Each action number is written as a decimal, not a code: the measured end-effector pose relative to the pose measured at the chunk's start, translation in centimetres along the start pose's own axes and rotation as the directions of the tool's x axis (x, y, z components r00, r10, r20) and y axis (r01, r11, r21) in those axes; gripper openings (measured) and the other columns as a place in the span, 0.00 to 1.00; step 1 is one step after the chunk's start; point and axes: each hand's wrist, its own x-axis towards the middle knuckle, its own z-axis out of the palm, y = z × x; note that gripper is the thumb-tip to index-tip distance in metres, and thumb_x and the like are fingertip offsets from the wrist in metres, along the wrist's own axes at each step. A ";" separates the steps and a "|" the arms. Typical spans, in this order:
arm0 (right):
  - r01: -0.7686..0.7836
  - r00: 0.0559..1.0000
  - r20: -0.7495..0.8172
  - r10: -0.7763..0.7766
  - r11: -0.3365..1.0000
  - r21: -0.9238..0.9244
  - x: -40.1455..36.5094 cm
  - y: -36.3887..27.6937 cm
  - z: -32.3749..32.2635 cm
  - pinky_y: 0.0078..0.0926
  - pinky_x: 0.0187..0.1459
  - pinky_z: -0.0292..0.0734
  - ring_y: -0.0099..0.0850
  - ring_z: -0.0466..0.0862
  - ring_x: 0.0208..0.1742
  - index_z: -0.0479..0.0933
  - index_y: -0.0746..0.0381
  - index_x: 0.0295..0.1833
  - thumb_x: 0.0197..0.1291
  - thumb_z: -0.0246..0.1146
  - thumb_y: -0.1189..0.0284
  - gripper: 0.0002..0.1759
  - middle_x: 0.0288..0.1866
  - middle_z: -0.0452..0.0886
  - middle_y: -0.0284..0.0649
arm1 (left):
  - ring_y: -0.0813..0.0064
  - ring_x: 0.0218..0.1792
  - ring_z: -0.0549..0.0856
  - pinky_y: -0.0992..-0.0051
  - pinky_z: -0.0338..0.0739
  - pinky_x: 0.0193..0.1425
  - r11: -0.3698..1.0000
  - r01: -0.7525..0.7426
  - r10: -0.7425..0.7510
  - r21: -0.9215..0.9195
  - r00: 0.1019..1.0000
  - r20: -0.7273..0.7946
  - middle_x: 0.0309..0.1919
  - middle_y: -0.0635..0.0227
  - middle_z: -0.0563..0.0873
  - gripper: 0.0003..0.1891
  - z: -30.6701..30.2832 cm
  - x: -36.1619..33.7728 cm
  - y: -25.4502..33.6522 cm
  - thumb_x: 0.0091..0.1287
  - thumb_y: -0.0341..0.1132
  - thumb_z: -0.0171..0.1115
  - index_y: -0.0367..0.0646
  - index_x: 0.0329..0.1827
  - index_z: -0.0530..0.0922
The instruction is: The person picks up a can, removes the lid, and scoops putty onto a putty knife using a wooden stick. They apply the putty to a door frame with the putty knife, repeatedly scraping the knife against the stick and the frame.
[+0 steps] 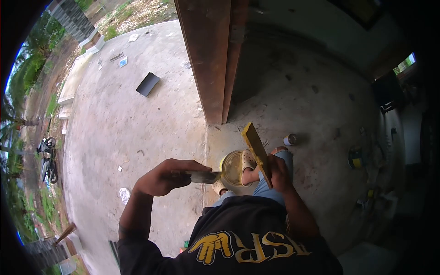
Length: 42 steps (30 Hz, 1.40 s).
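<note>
My left hand is closed round the handle of a flat scraper, whose blade points right, over the floor near a round container. Closed on a flat board is my right hand; the board stands tilted up and has a yellowish edge. Between the two tools and lower down, the round container with a yellowish rim sits on the floor beside my feet in pale clogs. Part of its rim is hidden by a clog.
A brown wooden door post rises ahead. A small can stands right of the board. On the concrete floor lie a dark tray and a white crumpled item. A motorbike is outside at far left.
</note>
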 end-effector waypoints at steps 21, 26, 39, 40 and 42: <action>-0.487 0.873 0.376 0.311 0.603 0.632 -1.4 -0.7 0.5 0.20 0.23 0.64 0.21 0.68 0.18 0.70 0.61 0.33 0.74 0.45 0.58 0.21 0.19 0.71 0.34 | 0.58 0.65 0.74 0.63 0.70 0.68 0.964 -0.016 -0.142 -0.266 0.813 -0.565 0.63 0.52 0.74 0.34 5.7 2.8 -8.3 0.56 0.17 0.48 0.40 0.70 0.65; -0.209 0.945 0.299 0.134 0.949 0.234 -1.3 2.1 1.2 0.27 0.33 0.67 0.26 0.70 0.25 0.72 0.65 0.34 0.75 0.42 0.60 0.23 0.23 0.73 0.37 | 0.57 0.64 0.76 0.60 0.70 0.69 0.571 -0.141 -0.257 -0.809 0.905 -0.340 0.63 0.51 0.74 0.37 3.8 2.5 -3.7 0.53 0.15 0.48 0.37 0.72 0.61; -0.428 0.890 0.196 0.412 0.903 0.042 -0.5 -1.0 1.4 0.30 0.35 0.68 0.28 0.72 0.27 0.72 0.68 0.36 0.74 0.43 0.62 0.22 0.25 0.74 0.41 | 0.53 0.61 0.78 0.53 0.71 0.67 0.395 -0.276 -0.124 -0.876 0.929 -0.348 0.60 0.49 0.77 0.37 4.1 1.1 -5.7 0.49 0.15 0.51 0.34 0.68 0.64; -0.434 0.896 0.158 0.415 0.895 0.105 -0.5 -0.7 2.0 0.26 0.32 0.68 0.25 0.73 0.26 0.73 0.66 0.35 0.74 0.44 0.62 0.21 0.25 0.75 0.38 | 0.53 0.60 0.78 0.53 0.72 0.67 0.437 -0.316 -0.105 -0.842 0.912 -0.397 0.60 0.50 0.77 0.36 4.3 0.7 -5.4 0.49 0.15 0.52 0.33 0.68 0.65; -0.430 0.902 0.074 0.425 0.874 0.227 -0.4 0.2 3.3 0.19 0.27 0.68 0.20 0.74 0.24 0.73 0.63 0.35 0.73 0.45 0.62 0.19 0.24 0.75 0.34 | 0.54 0.60 0.79 0.55 0.72 0.67 0.514 -0.392 -0.054 -0.763 0.873 -0.485 0.59 0.51 0.78 0.34 4.6 0.0 -4.5 0.50 0.16 0.53 0.32 0.67 0.66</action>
